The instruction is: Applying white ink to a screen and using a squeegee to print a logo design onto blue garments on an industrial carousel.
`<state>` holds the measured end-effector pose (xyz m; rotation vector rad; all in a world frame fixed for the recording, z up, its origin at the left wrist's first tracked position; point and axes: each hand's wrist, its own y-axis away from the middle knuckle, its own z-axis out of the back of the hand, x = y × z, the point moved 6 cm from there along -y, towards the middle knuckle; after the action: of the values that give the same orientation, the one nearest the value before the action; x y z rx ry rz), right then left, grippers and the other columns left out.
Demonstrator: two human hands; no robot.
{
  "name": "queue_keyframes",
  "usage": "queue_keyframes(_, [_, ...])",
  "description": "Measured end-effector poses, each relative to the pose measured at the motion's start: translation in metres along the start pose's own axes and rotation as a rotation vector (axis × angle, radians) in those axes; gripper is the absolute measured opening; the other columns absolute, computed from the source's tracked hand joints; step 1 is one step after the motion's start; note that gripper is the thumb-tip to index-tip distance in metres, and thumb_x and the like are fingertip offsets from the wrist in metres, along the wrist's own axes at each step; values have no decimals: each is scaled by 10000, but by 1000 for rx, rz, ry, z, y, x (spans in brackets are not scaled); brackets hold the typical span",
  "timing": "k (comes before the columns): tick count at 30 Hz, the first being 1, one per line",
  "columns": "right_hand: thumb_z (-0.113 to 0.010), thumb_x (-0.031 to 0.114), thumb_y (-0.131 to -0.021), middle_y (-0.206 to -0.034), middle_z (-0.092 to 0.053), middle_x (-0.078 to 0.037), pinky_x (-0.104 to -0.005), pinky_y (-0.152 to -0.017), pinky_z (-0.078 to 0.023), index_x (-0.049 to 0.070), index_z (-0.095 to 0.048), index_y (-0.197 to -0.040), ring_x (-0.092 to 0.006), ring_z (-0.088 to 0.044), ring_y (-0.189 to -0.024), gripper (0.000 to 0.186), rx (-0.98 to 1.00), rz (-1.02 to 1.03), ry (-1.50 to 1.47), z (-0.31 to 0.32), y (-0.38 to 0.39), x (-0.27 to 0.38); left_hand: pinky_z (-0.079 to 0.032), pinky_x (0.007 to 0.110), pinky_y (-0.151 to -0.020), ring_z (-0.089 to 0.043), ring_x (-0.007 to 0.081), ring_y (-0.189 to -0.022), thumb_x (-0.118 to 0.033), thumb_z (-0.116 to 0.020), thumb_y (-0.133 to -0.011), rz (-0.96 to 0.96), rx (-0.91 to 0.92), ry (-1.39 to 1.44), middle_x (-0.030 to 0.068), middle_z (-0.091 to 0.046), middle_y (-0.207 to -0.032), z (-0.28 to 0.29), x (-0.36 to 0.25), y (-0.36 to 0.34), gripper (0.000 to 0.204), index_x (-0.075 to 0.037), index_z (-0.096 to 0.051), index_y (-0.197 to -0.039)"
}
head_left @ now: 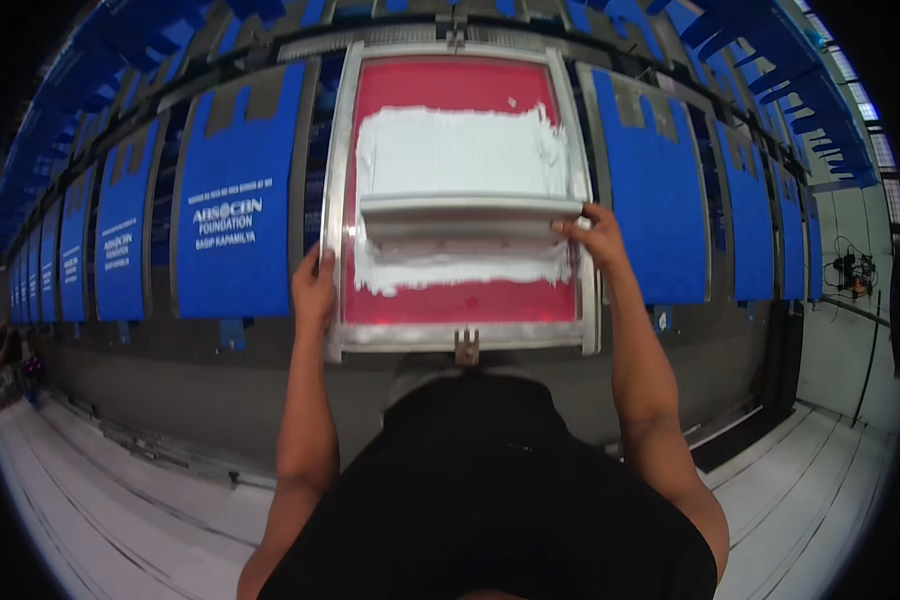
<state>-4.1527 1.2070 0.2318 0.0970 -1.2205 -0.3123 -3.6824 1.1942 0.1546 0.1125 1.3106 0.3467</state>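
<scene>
A screen-printing frame (344, 170) with metal rails lies in front of me, its mesh (450, 80) red. Thick white ink (460, 150) covers the middle of the mesh in a broad patch with ragged edges. Across that patch lies a long, pale grey squeegee (460, 211). My right hand (600, 237) pinches the squeegee's right end, thumb on the near side, close to the right rail. At the lower left rail, my left hand (313, 290) holds the frame's edge; some of its fingers are hidden. Whatever lies under the screen is out of sight.
Blue fabric bags lie flat on boards on both sides. The nearest left bag (235, 200) bears white print; the nearest right bag (655, 190) shows none. Metal clamps (467, 346) sit at the frame's near and far ends. Cables (855, 270) hang at the far right.
</scene>
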Motion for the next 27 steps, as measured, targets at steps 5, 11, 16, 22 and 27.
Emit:
queue_keyframes(5, [-833, 155, -691, -921, -684, -68, -285, -794, -501, 5, -695, -1023, -142, -625, -867, 389, 51, -48, -107, -6, -12, -29, -473, 292, -840, -612, 199, -969, -400, -657, -894, -33, -69, -150, 183, -661, -1093, -2, 20, -4, 591, -10, -531, -1320])
queue_keyframes(11, [-836, 168, -691, -835, -657, -35, -273, -753, -469, -3, -693, -1028, -133, -598, -801, 404, 29, -34, -66, -12, -15, -37, -481, 277, -736, -600, 134, -819, -457, -655, -885, 88, -4, -2, 127, -673, -948, -11, 36, -16, 628, -27, -535, -1326])
queue_keyframes(16, [-840, 176, -685, -885, -665, -50, -288, -792, -475, 2, -692, -1043, -150, -609, -838, 425, -13, -70, -70, -13, -10, -33, -473, 275, -711, -585, 133, -786, -474, -643, -889, 63, -19, -107, 113, -657, -896, -9, 43, -14, 633, -14, -542, -1313])
queue_keyframes(22, [-821, 158, -708, -958, -675, -77, -290, -827, -473, -12, -677, -1066, -160, -614, -901, 422, 46, -120, -49, -15, -16, -42, -466, 359, -852, -602, 245, -928, -422, -661, -884, 95, 41, -131, 169, -644, -1042, -12, 40, -9, 611, -25, -523, -1328])
queue_keyframes(27, [-770, 88, -650, -959, -652, -102, -364, -843, -479, 66, -641, -1083, -222, -610, -934, 452, 188, 9, 614, -23, 15, 8, -433, 414, -936, -543, 341, -1078, -327, -748, -791, -551, 26, -479, 179, -569, -1177, -6, -70, 17, 601, -46, -542, -1280])
